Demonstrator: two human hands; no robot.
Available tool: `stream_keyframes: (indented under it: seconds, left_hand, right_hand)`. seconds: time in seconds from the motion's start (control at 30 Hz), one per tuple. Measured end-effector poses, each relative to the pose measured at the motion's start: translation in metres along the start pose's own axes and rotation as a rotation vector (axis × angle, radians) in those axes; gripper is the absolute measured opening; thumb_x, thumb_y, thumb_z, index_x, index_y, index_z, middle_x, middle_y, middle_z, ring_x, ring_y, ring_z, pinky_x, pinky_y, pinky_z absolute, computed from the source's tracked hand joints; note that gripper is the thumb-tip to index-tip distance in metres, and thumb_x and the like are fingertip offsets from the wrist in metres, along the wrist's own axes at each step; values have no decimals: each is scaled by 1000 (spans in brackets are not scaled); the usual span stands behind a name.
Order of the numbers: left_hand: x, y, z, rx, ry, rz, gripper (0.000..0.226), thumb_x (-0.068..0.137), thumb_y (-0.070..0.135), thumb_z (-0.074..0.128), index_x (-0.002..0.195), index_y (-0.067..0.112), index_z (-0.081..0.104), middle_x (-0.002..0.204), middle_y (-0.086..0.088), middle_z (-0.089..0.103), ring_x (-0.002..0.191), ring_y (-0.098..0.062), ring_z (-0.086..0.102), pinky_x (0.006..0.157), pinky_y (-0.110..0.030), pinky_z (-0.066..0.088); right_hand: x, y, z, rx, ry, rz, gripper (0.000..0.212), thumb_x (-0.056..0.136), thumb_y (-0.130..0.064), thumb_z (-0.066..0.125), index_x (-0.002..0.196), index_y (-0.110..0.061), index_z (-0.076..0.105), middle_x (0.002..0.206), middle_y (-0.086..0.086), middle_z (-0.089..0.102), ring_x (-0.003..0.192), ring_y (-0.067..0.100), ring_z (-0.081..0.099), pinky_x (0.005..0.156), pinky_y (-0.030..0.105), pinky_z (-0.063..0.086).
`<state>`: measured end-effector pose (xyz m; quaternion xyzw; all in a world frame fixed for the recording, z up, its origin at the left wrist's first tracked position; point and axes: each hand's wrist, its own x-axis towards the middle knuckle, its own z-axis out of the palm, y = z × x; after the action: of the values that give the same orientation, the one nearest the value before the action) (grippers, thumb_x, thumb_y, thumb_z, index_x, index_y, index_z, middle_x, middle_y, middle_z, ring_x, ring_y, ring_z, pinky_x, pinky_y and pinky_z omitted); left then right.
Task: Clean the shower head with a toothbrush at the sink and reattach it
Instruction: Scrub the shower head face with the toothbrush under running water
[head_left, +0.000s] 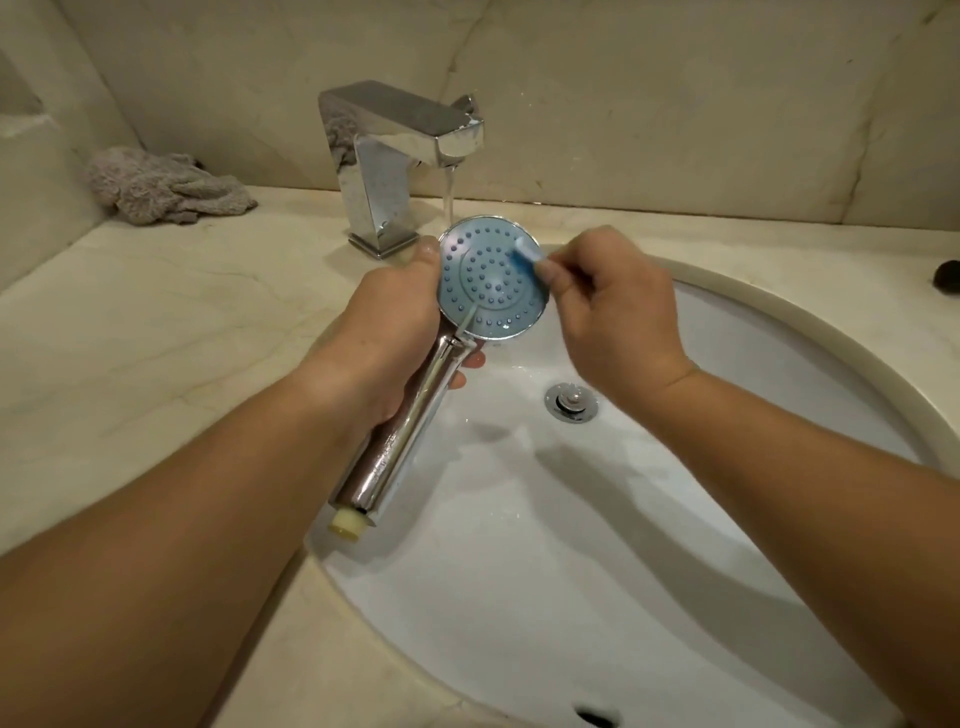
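Directly above a white sink (779, 374) set into a pale stone table (156, 338), a person's left hand (395, 332) wraps its grip around the chrome neck of a shower head (491, 280), whose blue nozzle face points up at the camera. Meanwhile the right hand (618, 317) pinches a toothbrush (527, 257), bristles touching the face's upper right edge. Water runs from a chrome faucet (395, 150) behind. A crumpled grey cloth (166, 187) lies at the far left.

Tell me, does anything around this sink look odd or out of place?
Mostly no. A crumpled grey cloth lies bunched on the counter's back left corner, and the tap runs, its stream falling behind the shower head.
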<state>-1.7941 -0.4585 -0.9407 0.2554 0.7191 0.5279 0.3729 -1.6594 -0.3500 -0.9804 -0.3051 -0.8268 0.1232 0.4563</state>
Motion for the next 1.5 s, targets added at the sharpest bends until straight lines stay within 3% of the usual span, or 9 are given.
stream_keyframes:
  seconds: [0.07, 0.17, 0.3, 0.4, 0.5, 0.83, 1.1, 1.33, 1.5]
  left_hand:
    - [0, 0, 1, 2, -8, -4, 46, 109, 51, 36, 104, 18, 68, 90, -16, 79, 79, -35, 79, 67, -46, 63]
    - [0, 0, 2, -3, -7, -11, 48, 109, 50, 36, 110, 14, 69, 94, -17, 79, 80, -37, 78, 66, -45, 63]
    - [0, -2, 3, -12, -24, -10, 48, 109, 50, 37, 116, 13, 67, 94, -18, 79, 83, -37, 78, 61, -39, 61]
    - [2, -4, 4, -20, -32, -25, 47, 109, 49, 38, 113, 14, 69, 95, -17, 78, 85, -36, 78, 62, -39, 60]
    - [2, -5, 5, -26, -55, -30, 45, 109, 48, 38, 111, 16, 69, 95, -14, 79, 84, -32, 78, 65, -38, 59]
    - [6, -6, -4, -113, -201, -16, 39, 107, 41, 43, 112, 19, 75, 83, -6, 77, 80, -29, 72, 68, -36, 50]
    - [9, -6, -7, -99, -153, -20, 41, 106, 48, 46, 111, 19, 75, 86, -7, 78, 79, -29, 73, 65, -36, 50]
    - [7, -4, -6, -83, -119, 12, 45, 106, 52, 43, 107, 21, 75, 91, -8, 80, 78, -27, 75, 66, -38, 54]
    - [6, -3, -5, -78, -98, -17, 48, 107, 54, 40, 112, 18, 71, 92, -11, 80, 75, -27, 77, 57, -33, 56]
  right_hand:
    - [5, 0, 0, 22, 8, 56, 18, 93, -24, 61, 83, -9, 61, 78, -2, 55, 69, 15, 46, 59, 27, 36]
    - [2, -9, 3, -6, -57, -51, 18, 93, -24, 61, 83, -10, 61, 78, -5, 51, 66, 14, 44, 56, 17, 32]
    - [17, -9, 0, -12, -43, 51, 20, 95, -29, 59, 85, -11, 61, 80, -1, 55, 73, 18, 49, 63, 33, 41]
    - [15, -19, 5, -72, -102, -119, 21, 94, -27, 58, 83, -10, 60, 79, -1, 51, 69, 19, 46, 59, 32, 38]
    - [21, -17, 4, -73, -64, -43, 22, 95, -29, 57, 84, -10, 60, 79, -2, 52, 71, 18, 47, 62, 35, 42]
    - [10, -18, 6, -123, -127, -325, 23, 93, -24, 56, 80, -5, 60, 78, 9, 57, 64, 31, 52, 52, 39, 45]
    - [8, -15, 2, -128, -190, -446, 20, 92, -19, 59, 79, -3, 61, 78, 11, 58, 60, 32, 51, 47, 35, 41]
    - [5, -11, 3, -130, -187, -448, 20, 92, -19, 59, 81, -3, 61, 80, 11, 60, 62, 30, 53, 48, 35, 44]
    - [14, -6, 0, -88, -33, -239, 22, 94, -23, 59, 82, -5, 62, 78, 4, 55, 65, 23, 49, 54, 35, 43]
